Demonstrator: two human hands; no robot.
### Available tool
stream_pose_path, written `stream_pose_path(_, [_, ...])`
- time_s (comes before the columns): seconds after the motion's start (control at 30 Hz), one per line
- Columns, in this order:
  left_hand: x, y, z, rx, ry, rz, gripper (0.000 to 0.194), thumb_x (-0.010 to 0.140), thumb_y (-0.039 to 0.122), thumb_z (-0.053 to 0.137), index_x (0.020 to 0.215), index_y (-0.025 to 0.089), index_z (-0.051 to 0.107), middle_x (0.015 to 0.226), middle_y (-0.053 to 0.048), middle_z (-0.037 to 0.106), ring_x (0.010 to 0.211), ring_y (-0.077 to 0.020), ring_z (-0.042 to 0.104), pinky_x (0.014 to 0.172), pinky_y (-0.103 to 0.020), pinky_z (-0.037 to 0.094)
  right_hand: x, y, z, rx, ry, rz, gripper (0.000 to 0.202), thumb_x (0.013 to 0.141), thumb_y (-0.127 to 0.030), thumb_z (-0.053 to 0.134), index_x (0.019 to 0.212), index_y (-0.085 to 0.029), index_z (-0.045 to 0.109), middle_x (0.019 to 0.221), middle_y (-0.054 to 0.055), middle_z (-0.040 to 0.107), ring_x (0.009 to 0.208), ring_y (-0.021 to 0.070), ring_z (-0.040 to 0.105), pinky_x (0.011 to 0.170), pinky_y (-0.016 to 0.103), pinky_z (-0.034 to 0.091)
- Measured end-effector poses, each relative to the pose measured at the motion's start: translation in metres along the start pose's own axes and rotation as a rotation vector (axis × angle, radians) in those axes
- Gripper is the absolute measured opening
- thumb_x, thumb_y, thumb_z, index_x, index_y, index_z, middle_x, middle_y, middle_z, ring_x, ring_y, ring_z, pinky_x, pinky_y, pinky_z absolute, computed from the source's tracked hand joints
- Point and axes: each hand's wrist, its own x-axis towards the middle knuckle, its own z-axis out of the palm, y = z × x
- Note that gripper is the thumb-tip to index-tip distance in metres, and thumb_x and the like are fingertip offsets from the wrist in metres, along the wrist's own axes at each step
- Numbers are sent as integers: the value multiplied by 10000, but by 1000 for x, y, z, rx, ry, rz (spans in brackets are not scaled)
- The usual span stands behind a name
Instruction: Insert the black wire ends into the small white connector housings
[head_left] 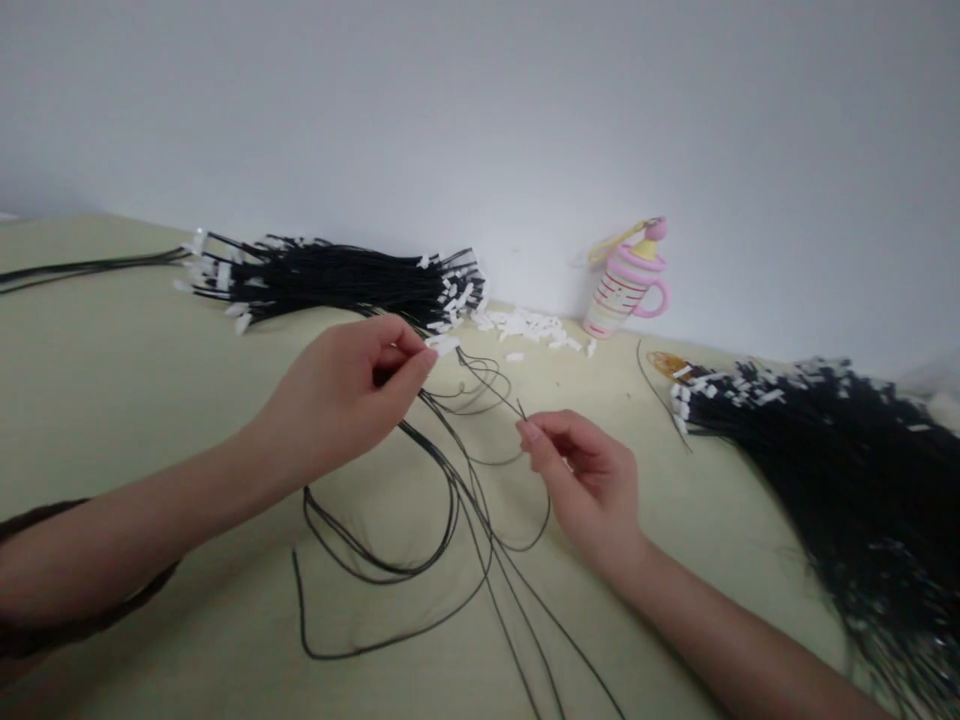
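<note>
My left hand (352, 385) is closed in a pinch, with a small white plastic connector (445, 345) at its fingertips. Thumb and forefinger of my right hand (585, 480) pinch a thin black wire (495, 382) close to its end, a little to the right of the connector. From between the hands, loose black wires (454, 500) loop over the table and run toward its front edge. Whether the pinched wire enters the connector, I cannot tell. Behind my left hand lies a thick bundle of black wires (352, 278) with white connectors at both ends.
Loose white connectors (529, 326) are scattered by the wall. Beside them a pink striped cup-shaped bottle (619, 290) leans slightly. A large black wire bundle (847, 460) covers the right side of the pale green table (247, 620), near a yellowish coil (667, 364). The white wall (480, 120) closes off the back.
</note>
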Motion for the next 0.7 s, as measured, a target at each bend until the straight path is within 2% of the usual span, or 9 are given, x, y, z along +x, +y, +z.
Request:
stream_pose_path(0.07, [-5, 6, -5, 204, 154, 131, 152, 795, 314, 467, 787, 174, 526, 531, 32, 525, 446, -86, 422, 453, -195, 248, 0, 1, 0, -49, -5, -87, 59, 757, -180, 575, 753, -173, 634, 718, 26, 598, 661, 117, 526, 589, 244, 414])
stream_pose_path(0.13, [-11, 9, -7, 403, 251, 292, 161, 803, 314, 451, 821, 180, 540, 538, 17, 521, 486, -110, 431, 479, -216, 211, 1, 4, 0, -13, -23, -83, 67, 763, -184, 567, 749, -176, 632, 750, 34, 594, 698, 126, 526, 614, 253, 414])
stream_pose_path(0.2, [-16, 8, -2, 468, 192, 418, 165, 792, 324, 459, 759, 200, 562, 531, -3, 516, 511, -136, 429, 490, -240, 170, 2, 10, 1, 40, -25, -17, 66, 758, -205, 577, 753, -178, 637, 759, 34, 577, 675, 120, 510, 580, 243, 400])
stream_pose_path(0.27, [-20, 5, 7, 379, 3, 443, 170, 772, 337, 485, 683, 214, 563, 511, -9, 520, 485, -141, 414, 482, -252, 146, 1, 16, 3, 87, -19, 102, 83, 742, -239, 596, 752, -172, 646, 688, 17, 549, 575, 96, 457, 498, 223, 352])
stream_pose_path(0.37, [-21, 1, 24, 177, -274, 313, 181, 784, 349, 469, 681, 216, 537, 457, 18, 483, 420, -123, 383, 454, -247, 148, 0, 23, 6, 155, -4, 274, 138, 711, -287, 625, 759, -160, 654, 536, -24, 479, 454, 69, 351, 419, 207, 256])
stream_pose_path(0.43, [-21, -1, 33, 21, -388, 192, 192, 791, 343, 453, 668, 214, 522, 435, 38, 460, 401, -111, 371, 432, -232, 176, 1, 24, 7, 197, 11, 332, 170, 690, -301, 643, 776, -155, 652, 498, -37, 464, 436, 67, 340, 412, 204, 241])
stream_pose_path(0.53, [-18, -5, 40, -245, -459, -15, 197, 759, 341, 486, 626, 202, 531, 430, 48, 462, 393, -98, 365, 406, -209, 215, 3, 25, 7, 257, 26, 351, 167, 676, -285, 656, 783, -158, 637, 503, -43, 477, 444, 66, 360, 419, 198, 256])
stream_pose_path(0.7, [-15, -14, 48, -666, -449, -437, 236, 696, 394, 557, 612, 174, 580, 463, 42, 441, 396, -82, 354, 384, -198, 225, 6, 28, 6, 352, 26, 338, 105, 687, -262, 651, 726, -169, 621, 527, -47, 488, 464, 58, 376, 430, 184, 268])
